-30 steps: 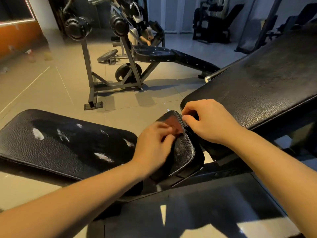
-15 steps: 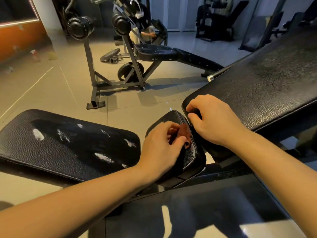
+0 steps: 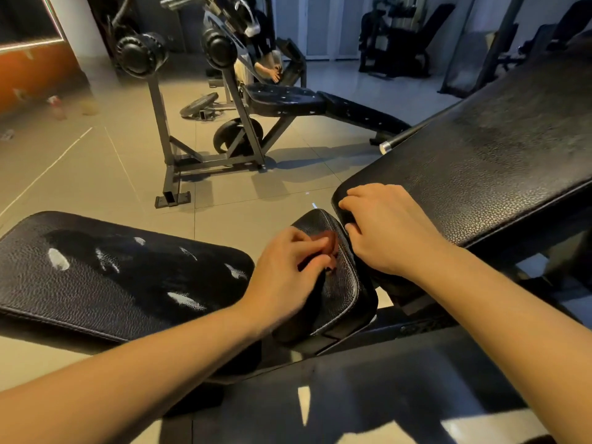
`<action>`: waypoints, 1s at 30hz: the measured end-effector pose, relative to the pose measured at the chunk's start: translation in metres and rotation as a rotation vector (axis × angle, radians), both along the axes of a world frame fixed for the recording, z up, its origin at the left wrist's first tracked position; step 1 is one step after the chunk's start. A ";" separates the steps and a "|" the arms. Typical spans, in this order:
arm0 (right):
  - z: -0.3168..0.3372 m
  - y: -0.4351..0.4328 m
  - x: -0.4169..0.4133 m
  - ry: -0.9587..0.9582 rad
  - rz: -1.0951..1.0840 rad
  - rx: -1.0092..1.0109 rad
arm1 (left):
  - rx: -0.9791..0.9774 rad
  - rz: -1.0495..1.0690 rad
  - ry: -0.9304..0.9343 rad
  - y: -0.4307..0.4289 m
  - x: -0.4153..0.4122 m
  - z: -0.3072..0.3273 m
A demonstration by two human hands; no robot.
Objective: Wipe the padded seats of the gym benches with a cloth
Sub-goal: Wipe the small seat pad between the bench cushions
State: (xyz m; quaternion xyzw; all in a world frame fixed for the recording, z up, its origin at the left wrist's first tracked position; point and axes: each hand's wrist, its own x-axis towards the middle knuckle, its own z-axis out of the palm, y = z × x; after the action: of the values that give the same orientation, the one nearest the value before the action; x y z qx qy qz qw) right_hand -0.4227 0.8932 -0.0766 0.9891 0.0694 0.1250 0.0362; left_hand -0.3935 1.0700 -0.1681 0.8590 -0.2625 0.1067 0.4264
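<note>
A small black padded seat (image 3: 339, 290) sits between a long inclined black backrest pad (image 3: 480, 161) on the right and a flat black pad (image 3: 112, 277) with white scuff marks on the left. My left hand (image 3: 288, 274) rests on the small seat and pinches a bunched reddish-brown cloth (image 3: 330, 246) between its fingertips. Most of the cloth is hidden under those fingers. My right hand (image 3: 390, 229) lies at the lower end of the backrest pad, its fingers curled over that edge into the gap beside the small seat.
Beyond, on the tiled floor, stands another bench (image 3: 285, 99) on a grey frame with roller pads and weight plates (image 3: 237, 136) beneath it. A person's hand (image 3: 270, 70) shows behind it. A chrome bar end (image 3: 386, 147) pokes out by the backrest. More machines line the far wall.
The cloth lay flat on the small seat a second ago; my left fingers have gathered it into a bunch. My right hand slid slightly up onto the backrest edge.
</note>
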 end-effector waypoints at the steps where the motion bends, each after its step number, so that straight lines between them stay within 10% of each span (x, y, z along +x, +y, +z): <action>1: 0.001 -0.001 -0.002 0.015 -0.017 -0.038 | -0.011 0.059 0.040 -0.005 0.022 0.000; 5: 0.008 -0.014 -0.009 0.045 -0.046 -0.087 | -0.058 0.202 0.144 -0.021 0.059 0.003; 12: 0.008 -0.017 -0.012 0.012 -0.020 -0.035 | 0.007 -0.135 -0.088 0.004 -0.034 -0.002; 21: 0.008 -0.014 -0.012 -0.016 -0.034 -0.047 | -0.132 0.174 0.100 -0.033 0.057 0.005; 30: 0.006 -0.017 -0.010 -0.015 -0.020 -0.039 | -0.009 -0.171 -0.133 -0.001 -0.047 -0.002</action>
State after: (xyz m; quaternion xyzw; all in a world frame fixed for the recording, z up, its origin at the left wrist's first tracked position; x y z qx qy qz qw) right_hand -0.4329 0.8764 -0.0705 0.9878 0.0616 0.1309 0.0572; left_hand -0.4404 1.0694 -0.1701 0.8225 -0.3622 0.1279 0.4193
